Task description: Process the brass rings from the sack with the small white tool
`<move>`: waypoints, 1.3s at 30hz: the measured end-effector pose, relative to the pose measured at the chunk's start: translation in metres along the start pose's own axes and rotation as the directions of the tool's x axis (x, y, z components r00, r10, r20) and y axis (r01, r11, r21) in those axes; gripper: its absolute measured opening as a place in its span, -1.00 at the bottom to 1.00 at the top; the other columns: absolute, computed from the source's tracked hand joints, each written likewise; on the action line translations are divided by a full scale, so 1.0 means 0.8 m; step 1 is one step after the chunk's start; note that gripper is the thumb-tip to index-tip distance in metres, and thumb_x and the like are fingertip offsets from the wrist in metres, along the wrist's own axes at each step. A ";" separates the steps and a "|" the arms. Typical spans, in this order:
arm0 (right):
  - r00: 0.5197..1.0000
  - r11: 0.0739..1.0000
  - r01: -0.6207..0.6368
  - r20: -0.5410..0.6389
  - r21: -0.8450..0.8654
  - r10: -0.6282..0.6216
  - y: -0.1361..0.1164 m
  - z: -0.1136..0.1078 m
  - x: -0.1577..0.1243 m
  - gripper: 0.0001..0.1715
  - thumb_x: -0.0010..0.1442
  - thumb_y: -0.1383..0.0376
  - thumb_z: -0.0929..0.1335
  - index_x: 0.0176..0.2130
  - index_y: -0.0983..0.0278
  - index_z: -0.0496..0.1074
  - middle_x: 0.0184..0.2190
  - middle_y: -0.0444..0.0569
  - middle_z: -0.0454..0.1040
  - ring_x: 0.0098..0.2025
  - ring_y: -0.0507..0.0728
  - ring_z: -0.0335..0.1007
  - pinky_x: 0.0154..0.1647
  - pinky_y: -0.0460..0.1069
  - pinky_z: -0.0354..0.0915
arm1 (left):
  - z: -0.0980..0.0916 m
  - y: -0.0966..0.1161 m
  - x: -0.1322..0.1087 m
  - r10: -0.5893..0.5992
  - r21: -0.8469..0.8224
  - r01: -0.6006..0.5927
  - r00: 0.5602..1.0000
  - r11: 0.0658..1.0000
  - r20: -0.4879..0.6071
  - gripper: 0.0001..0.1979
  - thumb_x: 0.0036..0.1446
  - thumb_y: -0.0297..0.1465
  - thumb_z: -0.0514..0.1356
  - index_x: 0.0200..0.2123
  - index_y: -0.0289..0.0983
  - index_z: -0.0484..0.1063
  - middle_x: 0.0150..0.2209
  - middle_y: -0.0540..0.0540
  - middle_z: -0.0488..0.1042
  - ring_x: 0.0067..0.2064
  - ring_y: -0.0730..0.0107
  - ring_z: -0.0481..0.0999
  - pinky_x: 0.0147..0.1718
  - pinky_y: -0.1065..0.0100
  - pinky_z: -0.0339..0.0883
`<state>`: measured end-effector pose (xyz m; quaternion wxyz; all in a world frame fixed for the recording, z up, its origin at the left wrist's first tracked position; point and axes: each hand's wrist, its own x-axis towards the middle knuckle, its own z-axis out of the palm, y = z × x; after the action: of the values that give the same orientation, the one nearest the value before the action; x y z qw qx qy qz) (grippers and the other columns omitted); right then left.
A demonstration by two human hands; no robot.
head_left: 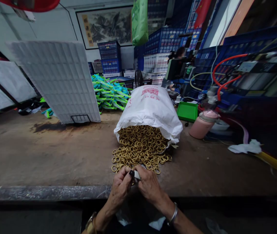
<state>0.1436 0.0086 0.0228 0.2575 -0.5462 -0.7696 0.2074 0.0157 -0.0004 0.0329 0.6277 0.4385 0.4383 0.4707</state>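
A white sack (pixel 151 109) lies on its side on the brown worktable (pixel 43 156), spilling a heap of brass rings (pixel 139 148) toward me. At the table's front edge, just below the heap, my left hand (pixel 120 190) and my right hand (pixel 149 185) meet with fingers closed. Between their fingertips sits a small dark and white part (pixel 135 175) that both hands pinch. Exactly what the part is stays too small to name. A watch shows on my left wrist, a bracelet on my right.
A white gridded tray (pixel 58 78) leans upright at the back left. Green-blue bundles (pixel 109 92) lie behind the sack. A green box (pixel 187 111), a pink flask (pixel 203 123) and hoses with machinery (pixel 228 71) crowd the right. Stacked blue crates (pixel 163 40) stand behind; a person sits far back.
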 end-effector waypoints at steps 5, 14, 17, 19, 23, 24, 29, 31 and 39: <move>0.999 0.999 -0.022 -0.029 -0.044 0.021 -0.004 0.002 0.000 -0.76 0.00 0.52 0.16 -0.39 0.26 0.29 -0.46 -0.09 0.43 -0.42 0.04 0.31 -0.44 -0.10 -0.04 | 0.000 -0.002 0.001 0.000 0.017 0.000 1.000 1.000 -0.019 -0.61 -0.11 -0.06 0.17 -0.55 -0.26 0.18 -0.65 0.14 0.14 -0.67 0.64 -0.02 -0.69 0.50 -0.14; 0.970 0.947 -0.236 0.013 -0.217 0.244 0.034 0.011 0.012 -0.76 -0.04 0.53 0.18 -0.38 0.26 0.28 -0.53 -0.09 0.42 -0.51 0.02 0.26 -0.51 -0.08 -0.13 | 0.000 -0.014 -0.021 -0.047 0.011 0.046 0.993 0.999 0.110 -0.67 0.01 -0.12 0.12 -0.53 -0.28 0.22 -0.64 0.10 0.19 -0.67 0.66 0.04 -0.70 0.53 -0.09; 0.973 0.941 -0.230 -0.045 -0.247 0.226 0.049 0.013 0.018 -0.73 -0.05 0.54 0.18 -0.36 0.26 0.28 -0.52 -0.09 0.42 -0.48 0.03 0.27 -0.49 -0.08 -0.11 | 0.002 -0.017 -0.024 -0.117 -0.093 0.131 0.983 0.987 0.143 -0.68 0.00 -0.12 0.13 -0.50 -0.28 0.23 -0.61 0.08 0.25 -0.71 0.68 0.04 -0.75 0.55 -0.11; 0.978 0.947 -0.208 -0.080 -0.246 0.194 0.051 0.013 0.023 -0.72 -0.02 0.53 0.17 -0.32 0.26 0.29 -0.50 -0.09 0.43 -0.46 0.03 0.29 -0.48 -0.09 -0.09 | 0.002 -0.019 -0.021 -0.160 -0.192 0.183 0.979 0.964 0.128 -0.66 -0.01 -0.11 0.13 -0.49 -0.29 0.25 -0.60 0.08 0.26 -0.71 0.68 0.05 -0.76 0.56 -0.09; 0.987 0.946 -0.157 -0.064 -0.283 0.145 0.042 0.011 0.038 -0.55 -0.02 0.54 0.17 -0.11 0.25 0.25 -0.37 -0.05 0.46 -0.36 0.05 0.34 -0.42 -0.09 -0.02 | -0.005 -0.022 -0.014 -0.191 -0.294 0.210 0.977 0.933 0.091 -0.70 0.00 -0.16 0.14 -0.46 -0.32 0.29 -0.60 0.04 0.29 -0.68 0.65 0.13 -0.74 0.57 -0.01; 0.990 0.942 -0.142 -0.041 -0.305 0.136 0.040 0.011 0.042 -0.53 -0.01 0.53 0.17 -0.08 0.25 0.23 -0.35 -0.04 0.46 -0.34 0.06 0.35 -0.41 -0.09 0.00 | -0.007 -0.022 -0.013 -0.189 -0.321 0.205 0.979 0.925 0.080 -0.72 -0.01 -0.18 0.16 -0.45 -0.31 0.29 -0.57 0.02 0.33 -0.67 0.65 0.14 -0.75 0.57 -0.01; 0.992 0.909 -0.104 0.020 -0.404 0.122 0.040 0.021 0.051 -0.66 0.07 0.50 0.16 -0.19 0.21 0.31 -0.33 -0.05 0.47 -0.35 0.08 0.37 -0.43 -0.08 -0.01 | -0.015 -0.023 -0.011 -0.257 -0.469 0.255 0.965 0.846 0.061 -0.68 -0.09 -0.21 0.22 -0.29 -0.26 0.33 -0.52 0.03 0.36 -0.65 0.61 0.20 -0.76 0.57 -0.03; 0.994 0.908 -0.102 -0.002 -0.407 0.111 0.044 0.026 0.052 -0.67 0.08 0.49 0.15 -0.22 0.20 0.32 -0.36 -0.07 0.47 -0.37 0.07 0.37 -0.45 -0.07 -0.03 | -0.018 -0.025 -0.008 -0.292 -0.524 0.281 0.954 0.804 0.063 -0.70 -0.13 -0.21 0.26 -0.38 -0.30 0.37 -0.53 0.02 0.35 -0.63 0.61 0.23 -0.75 0.58 -0.03; 0.993 0.924 -0.118 -0.041 -0.363 0.110 0.057 0.025 0.057 -0.72 0.03 0.51 0.18 -0.32 0.22 0.33 -0.46 -0.10 0.45 -0.43 0.02 0.33 -0.47 -0.09 -0.07 | -0.027 -0.036 0.007 -0.320 -0.549 0.288 0.947 0.785 0.039 -0.75 -0.11 -0.29 0.28 -0.54 -0.35 0.32 -0.56 0.00 0.35 -0.56 0.57 0.32 -0.71 0.58 0.05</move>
<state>0.1518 0.0658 -0.0123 0.1468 -0.6303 -0.7591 0.0700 0.0017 0.0027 -0.0008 0.7815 0.1508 0.3672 0.4812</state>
